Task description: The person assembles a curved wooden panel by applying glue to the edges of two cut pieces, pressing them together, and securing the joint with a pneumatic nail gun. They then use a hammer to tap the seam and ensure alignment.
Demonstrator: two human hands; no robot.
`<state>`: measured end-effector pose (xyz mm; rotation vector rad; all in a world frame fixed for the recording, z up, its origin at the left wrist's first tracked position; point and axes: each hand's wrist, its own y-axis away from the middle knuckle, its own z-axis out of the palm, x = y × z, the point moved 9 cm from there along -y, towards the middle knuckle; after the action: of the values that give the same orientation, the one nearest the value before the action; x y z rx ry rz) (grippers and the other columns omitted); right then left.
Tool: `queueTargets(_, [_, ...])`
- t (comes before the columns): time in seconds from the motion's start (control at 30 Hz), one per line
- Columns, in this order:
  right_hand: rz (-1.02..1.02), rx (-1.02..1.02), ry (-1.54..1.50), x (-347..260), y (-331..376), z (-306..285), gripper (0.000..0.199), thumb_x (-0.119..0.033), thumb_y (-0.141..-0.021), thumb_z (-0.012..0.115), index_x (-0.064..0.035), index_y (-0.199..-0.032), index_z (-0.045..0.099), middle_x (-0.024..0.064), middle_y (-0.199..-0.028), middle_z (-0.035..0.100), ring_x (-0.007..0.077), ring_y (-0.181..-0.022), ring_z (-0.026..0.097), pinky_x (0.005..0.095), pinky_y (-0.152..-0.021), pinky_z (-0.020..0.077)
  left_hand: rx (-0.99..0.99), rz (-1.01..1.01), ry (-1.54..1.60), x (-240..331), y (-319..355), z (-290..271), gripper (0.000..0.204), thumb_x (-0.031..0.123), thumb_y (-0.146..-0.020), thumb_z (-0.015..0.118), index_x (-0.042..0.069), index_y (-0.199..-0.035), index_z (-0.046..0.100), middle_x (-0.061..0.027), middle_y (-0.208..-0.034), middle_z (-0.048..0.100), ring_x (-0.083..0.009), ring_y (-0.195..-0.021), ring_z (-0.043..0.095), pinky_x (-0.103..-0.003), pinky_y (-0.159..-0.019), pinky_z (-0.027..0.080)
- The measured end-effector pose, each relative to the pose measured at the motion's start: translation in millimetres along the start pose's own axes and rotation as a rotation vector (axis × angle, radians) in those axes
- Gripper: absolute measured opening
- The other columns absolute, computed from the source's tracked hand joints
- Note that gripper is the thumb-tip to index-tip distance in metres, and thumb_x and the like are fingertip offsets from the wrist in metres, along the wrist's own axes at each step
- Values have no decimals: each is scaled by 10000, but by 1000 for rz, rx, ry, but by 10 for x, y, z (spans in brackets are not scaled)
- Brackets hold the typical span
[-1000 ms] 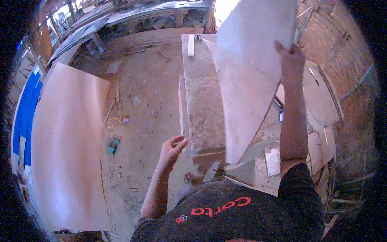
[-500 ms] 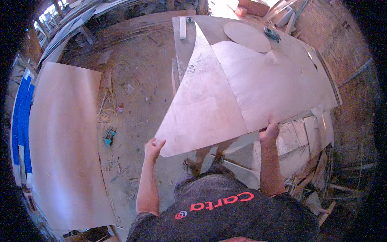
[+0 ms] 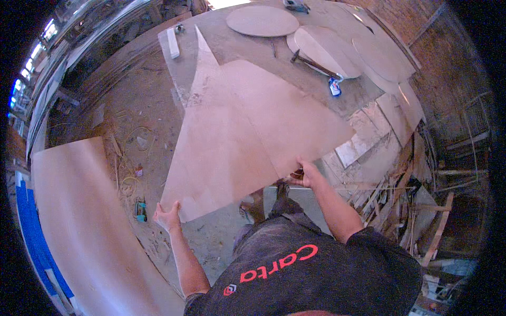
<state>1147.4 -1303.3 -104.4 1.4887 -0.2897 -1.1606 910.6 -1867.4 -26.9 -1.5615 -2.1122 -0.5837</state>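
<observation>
A large thin plywood sheet [image 3: 211, 152], pale and angular, lies across the worktable with its near edge jutting toward me. My left hand [image 3: 168, 215] grips its near left corner, thumb on top. Farther right along the same edge, my right hand [image 3: 307, 175] is closed on the sheet, with some fingers hidden beneath. A faint line crosses the wood toward my right hand; whether it is a joint between two pieces I cannot tell. Beyond the sheet, a narrow pointed piece [image 3: 204, 71] reaches toward the table's far left corner.
On the table lie an oval board [image 3: 262, 21], more rounded boards [image 3: 324, 50], a hammer [image 3: 316, 65], a blue-and-white packet [image 3: 334, 87] and a power tool [image 3: 296, 6]. A curved panel [image 3: 79, 210] stands at left. Wood scraps [image 3: 392, 200] pile up at right.
The held sheet has shifted left and nearer, with both hands moving along. Its right part has come away from the table's right side, exposing the hammer, packet and rounded boards. My view has turned rightward.
</observation>
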Motion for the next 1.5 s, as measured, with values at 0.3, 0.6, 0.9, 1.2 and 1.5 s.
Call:
queueTargets(0.3, [-34,56,366,-731,-19,-179,530,-614,-871,608,-94,-973,598,69,-747,581,234,-659,621,401,-644,551,53,35,-197,854,208,98,880,403,-713,833,-85,-1355,481,-282,-1402,442,-418,-1341,346,-497,-1103,311])
queueTargets(0.6, [-1015,435,1218,-3326,33,-404,312,-299,-830,659,-43,-994,731,172,-901,727,302,-818,711,408,-739,530,106,566,-414,2450,766,1748,607,370,-926,580,41,-1419,449,-203,-1538,321,-376,-1457,221,-634,-1148,58])
queueTargets(0.9, [-1119,640,1855,-5049,-1363,-75,520,-493,-910,556,-130,-1279,608,163,-1197,665,365,-1133,613,475,-958,470,97,425,-370,2982,910,2282,671,482,-927,496,154,-1497,366,-129,-1591,240,-337,-1478,170,-617,-1157,45])
queueTargets(1.2, [-927,536,2090,-5470,-2058,75,522,-511,-919,524,-98,-1214,642,215,-1172,665,387,-1124,623,469,-951,471,71,352,-388,3227,919,1965,726,478,-867,548,90,-1466,413,-191,-1539,326,-386,-1441,256,-566,-1174,140])
queueTargets(1.5, [-1198,275,1363,-4810,-818,123,362,-346,-897,690,-74,-1133,663,83,-896,691,153,-751,647,295,-680,497,55,339,-387,3189,882,2023,675,472,-899,474,108,-1464,421,-188,-1552,305,-382,-1441,258,-558,-1169,154])
